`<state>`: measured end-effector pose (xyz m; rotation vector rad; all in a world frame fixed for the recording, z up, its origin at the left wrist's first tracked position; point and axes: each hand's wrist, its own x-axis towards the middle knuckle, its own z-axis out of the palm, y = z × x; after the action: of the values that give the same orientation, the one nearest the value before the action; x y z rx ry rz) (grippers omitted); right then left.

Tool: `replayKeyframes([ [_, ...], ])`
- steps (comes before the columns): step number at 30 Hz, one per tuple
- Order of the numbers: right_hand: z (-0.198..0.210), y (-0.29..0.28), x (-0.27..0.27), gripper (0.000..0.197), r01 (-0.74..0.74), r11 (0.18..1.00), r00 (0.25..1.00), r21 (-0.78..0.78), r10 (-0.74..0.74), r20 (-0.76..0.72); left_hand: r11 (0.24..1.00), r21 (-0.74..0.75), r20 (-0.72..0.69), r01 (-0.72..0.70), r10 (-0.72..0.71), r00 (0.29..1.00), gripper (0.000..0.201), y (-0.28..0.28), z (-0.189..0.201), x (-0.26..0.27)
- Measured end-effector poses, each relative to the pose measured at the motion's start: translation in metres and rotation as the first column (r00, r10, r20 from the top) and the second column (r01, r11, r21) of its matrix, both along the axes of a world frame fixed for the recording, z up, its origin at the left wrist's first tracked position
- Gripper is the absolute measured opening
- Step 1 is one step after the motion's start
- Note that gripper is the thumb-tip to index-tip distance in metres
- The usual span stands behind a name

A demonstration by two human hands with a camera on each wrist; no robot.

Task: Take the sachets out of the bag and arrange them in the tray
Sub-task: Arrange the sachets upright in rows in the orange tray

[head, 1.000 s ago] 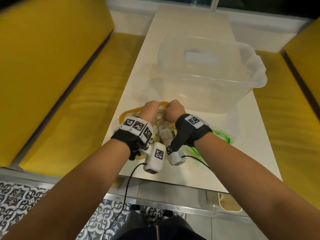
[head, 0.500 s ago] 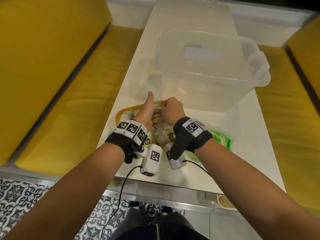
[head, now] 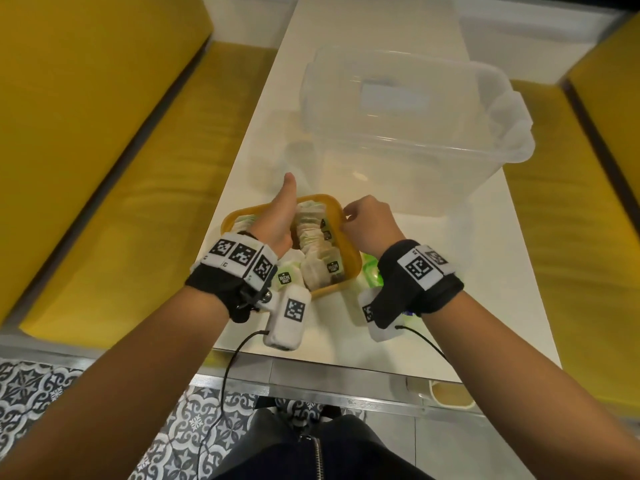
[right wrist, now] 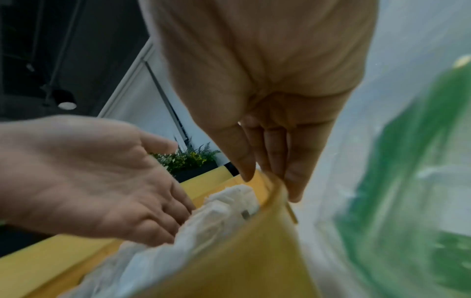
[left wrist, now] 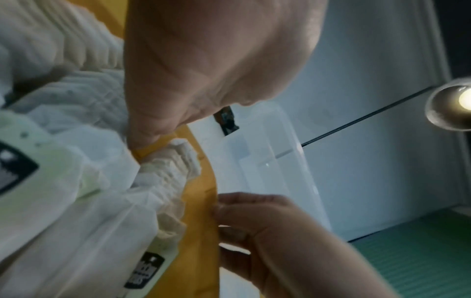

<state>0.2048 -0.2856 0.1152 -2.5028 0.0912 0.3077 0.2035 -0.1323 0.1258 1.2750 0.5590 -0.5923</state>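
The tray [head: 351, 252] sits dead ahead at 12 o'clock, just past my wrists on the near end of the bench [head: 485, 299], w/ its long axis running roughly 6 to 12, tilted a bit toward 1. It's packed w/ sachets [head: 317, 233] standing on edge in rows that run front to back. Both hands are on it, so neither is really nearer; my left is over the middle, my right at the far right corner.

My left hand [head: 277, 220] is flat and released: fingers straight, thumb pointing to 12, palm facing 3 o'clock. The right-wrist view shows its fingers [right wrist: 163, 219] pressing into the tops of the sachets, edge-on, like a divider pushing a row over. It's grasping nothing.

My right hand [head: 369, 221] is at about 1 o'clock, fingers curled down over the tray's rim. From the wrist cam, fingertips [right wrist: 246, 161] go inside the wall and the rest outside, so it's pinching the rim and holding the tray steady.

The bag [head: 372, 273], clear plastic w/ green print, lies flat at 4 o'clock from the tray, mostly under my right wrist, touching or just beside the tray's right wall. Can't tell if any sachets are left in it; it looks slack.

A big clear tub [head: 408, 140] stands further off at 12 to 1, apart from the tray.

Prob. next: square up the rows w/ my left, which turns on the rows' front-to-back line.
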Motion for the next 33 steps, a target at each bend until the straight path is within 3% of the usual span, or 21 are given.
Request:
replayKeyframes([
  [2,-0.002,-0.002,-0.009,0.035,-0.002,1.000,0.998,-0.009,0.003,0.068,0.999,0.050,0.055,0.017,-0.019,0.998,0.066,0.001,0.012,-0.015],
  [4,-0.001,-0.004,-0.017,0.031,-0.026,1.000,0.985,-0.014,0.028,0.171,0.968,0.248,0.187,0.043,-0.092,0.978,0.041,0.005,0.019,-0.034],
  [6,0.003,-0.007,-0.026,0.025,-0.088,0.996,0.953,-0.023,0.091,0.288,0.827,0.559,0.341,0.067,-0.303,0.890,0.022,0.014,0.013,-0.047],
  [8,0.007,-0.006,-0.033,0.019,-0.178,0.982,0.926,-0.061,0.188,0.327,0.626,0.777,0.350,0.071,-0.524,0.777,0.025,0.021,-0.001,-0.056],
  [12,0.005,0.012,-0.043,0.022,-0.435,0.882,0.873,-0.178,0.462,0.154,0.299,0.954,0.245,-0.009,-0.760,0.602,0.024,0.022,-0.023,-0.062],
  [15,0.003,0.022,-0.048,0.027,-0.506,0.828,0.835,-0.240,0.540,0.105,0.183,0.980,0.194,-0.077,-0.808,0.557,0.015,0.022,-0.028,-0.064],
  [19,0.002,0.021,-0.048,0.023,-0.512,0.803,0.823,-0.304,0.560,0.095,0.160,0.974,0.225,-0.163,-0.782,0.581,0.017,0.029,-0.034,-0.065],
  [22,0.003,0.013,-0.044,0.015,-0.472,0.843,0.852,-0.258,0.511,0.114,0.138,0.972,0.223,-0.188,-0.792,0.568,0.018,0.034,-0.038,-0.064],
  [27,0.013,0.000,-0.030,0.018,-0.453,0.855,0.872,-0.253,0.484,0.075,0.174,0.963,0.263,-0.207,-0.781,0.567,0.021,0.034,-0.033,-0.064],
  [29,0.013,0.000,-0.028,0.019,-0.475,0.836,0.868,-0.275,0.497,0.011,0.267,0.940,0.342,-0.214,-0.722,0.601,0.021,0.028,-0.027,-0.065],
  [33,0.008,0.001,-0.029,0.023,-0.460,0.841,0.871,-0.285,0.489,0.036,0.587,0.800,0.477,-0.127,-0.492,0.728,0.035,0.008,-0.015,-0.062],
])
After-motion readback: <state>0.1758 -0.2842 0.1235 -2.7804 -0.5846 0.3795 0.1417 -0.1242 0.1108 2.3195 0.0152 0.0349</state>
